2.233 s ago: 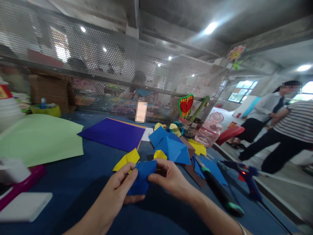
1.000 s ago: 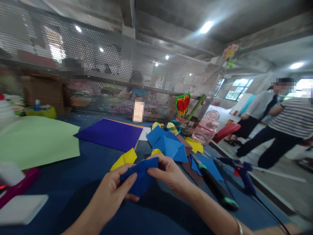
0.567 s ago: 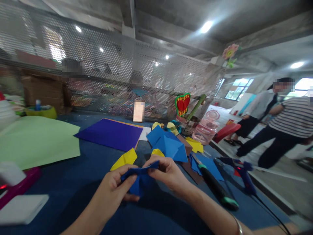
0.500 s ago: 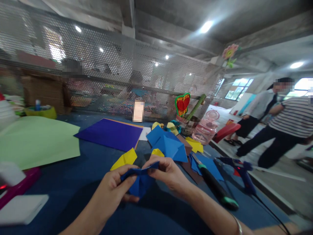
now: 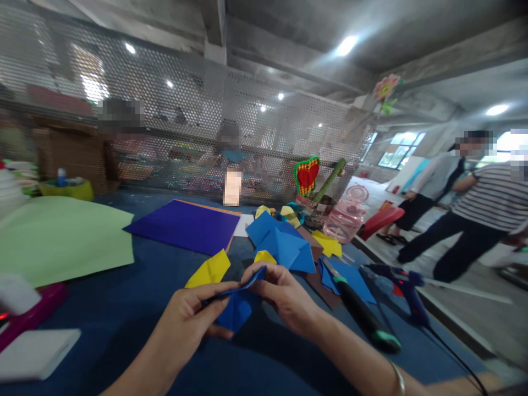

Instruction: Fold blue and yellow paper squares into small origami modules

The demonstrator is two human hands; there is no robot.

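Note:
Between my two hands is a folded piece of blue paper (image 5: 236,312), held just above the table. My left hand (image 5: 193,316) pinches its left side, thumb on the near face and fingers behind and below. At the upper right edge, my right hand (image 5: 282,289) grips a fold between thumb and fingers. Part of the paper is hidden by the fingers. Just behind my hands lie a folded yellow paper piece (image 5: 210,269) and a smaller yellow piece (image 5: 264,257). Larger folded blue paper (image 5: 284,245) sits beyond my right hand.
Purple sheets (image 5: 185,225) and a light green sheet (image 5: 70,236) cover the left. At right lie a black-handled cutter (image 5: 365,313) and a corded glue gun (image 5: 408,291). A pink bottle (image 5: 346,217) stands near the edge before a mesh partition (image 5: 177,110). Two people stand beyond.
My right hand has turned slightly, and the paper's upper right edge now stands up more steeply. The left hand keeps its hold almost in place.

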